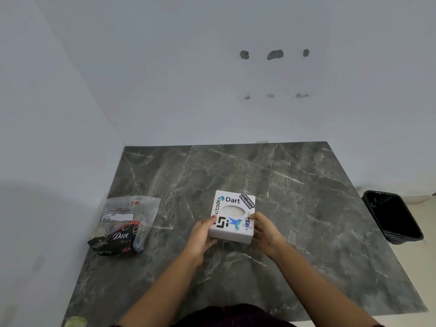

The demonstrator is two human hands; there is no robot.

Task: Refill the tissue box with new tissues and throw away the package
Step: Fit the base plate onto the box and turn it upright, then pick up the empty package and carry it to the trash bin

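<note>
The stiff, probably light tissue box [232,217] is gripped at its near sides by both hands' fingers [256,217].

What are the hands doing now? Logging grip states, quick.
Left hand: closed on the tissue box.
Right hand: closed on the same box.

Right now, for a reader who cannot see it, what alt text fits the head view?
Both hands, left hand and right hand, grip a white stickered tissue box on a dark marble table. A tissue package lies left of the box, and a black-lined bin stands on the floor to the right.
</note>
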